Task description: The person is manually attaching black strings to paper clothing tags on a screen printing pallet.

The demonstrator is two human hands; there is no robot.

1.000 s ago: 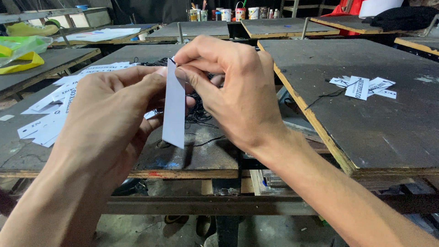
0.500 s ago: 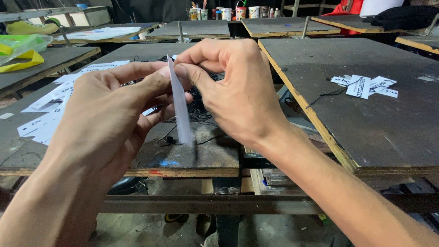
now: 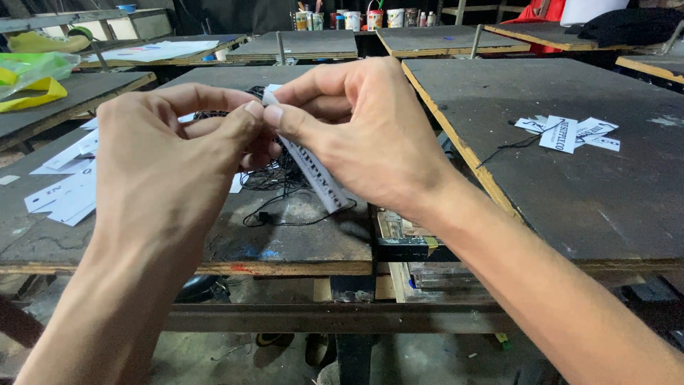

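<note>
Fingertips of left hand (image 3: 167, 153) and right hand (image 3: 363, 132) pinch white paper tag (image 3: 313, 175).

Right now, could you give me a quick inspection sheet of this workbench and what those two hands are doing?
Surface: dark, worn wooden table, with a second table to the right.
Job's things: a white paper tag pinched at its top end by both hands.
Clutter: loose white tags on the left, a small pile of tags on the right table.
Grippers: left hand and right hand meet fingertip to fingertip on the tag.
Cables: tangled black string under the hands.
Surroundings: more tables, paint pots, a yellow-green plastic bag.
</note>
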